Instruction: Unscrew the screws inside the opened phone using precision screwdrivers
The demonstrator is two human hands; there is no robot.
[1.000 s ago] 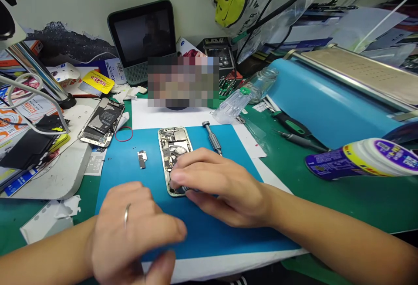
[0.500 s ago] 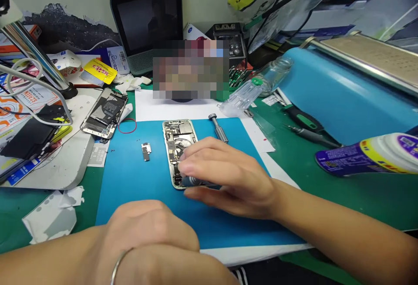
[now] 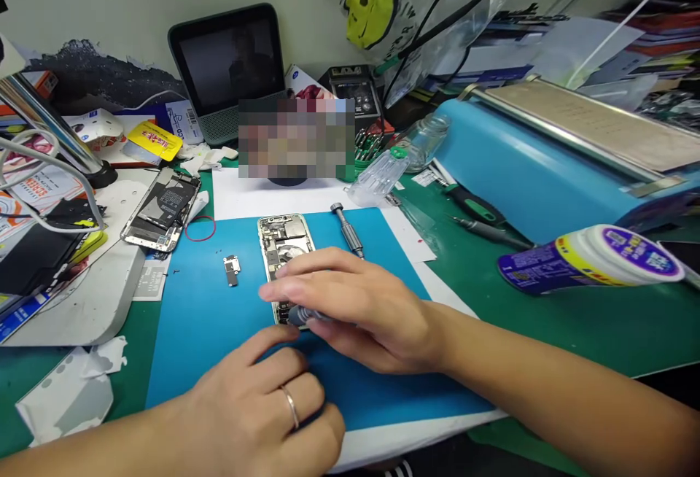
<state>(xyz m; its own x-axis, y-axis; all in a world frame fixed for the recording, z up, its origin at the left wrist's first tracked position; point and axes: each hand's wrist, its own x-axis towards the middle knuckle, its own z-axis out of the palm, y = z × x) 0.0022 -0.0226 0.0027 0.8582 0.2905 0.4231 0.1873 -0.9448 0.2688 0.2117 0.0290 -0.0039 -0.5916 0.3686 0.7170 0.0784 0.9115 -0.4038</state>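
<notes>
An opened smartphone point(image 3: 289, 236) lies on the blue mat point(image 3: 186, 346), its circuit board and inner parts exposed. My right hand point(image 3: 355, 302) is over its lower half, thumb and fingers closed around a grey screwdriver point(image 3: 303, 315), mostly hidden by the hand. At the phone's bottom edge is the index fingertip of my left hand point(image 3: 267, 397); the other fingers are bent and apart, with nothing seen in them. A small metal shield plate point(image 3: 232, 270) lies left of the phone, with tiny screws point(image 3: 176, 270) farther left. Beyond the right hand lies a second grey screwdriver point(image 3: 347, 230).
Another opened phone point(image 3: 162, 208) rests on the white base at left, near a red rubber band point(image 3: 200, 229). To the right are a purple-and-white bottle point(image 3: 585, 262), a green-and-black tool point(image 3: 475, 203) and a blue machine point(image 3: 525, 163). A dark-screened smart display point(image 3: 230, 61) stands behind.
My left hand has opened from a closed fist and its index finger has reached the phone's lower edge. My right hand stays at the phone with the screwdriver. The view has shifted right.
</notes>
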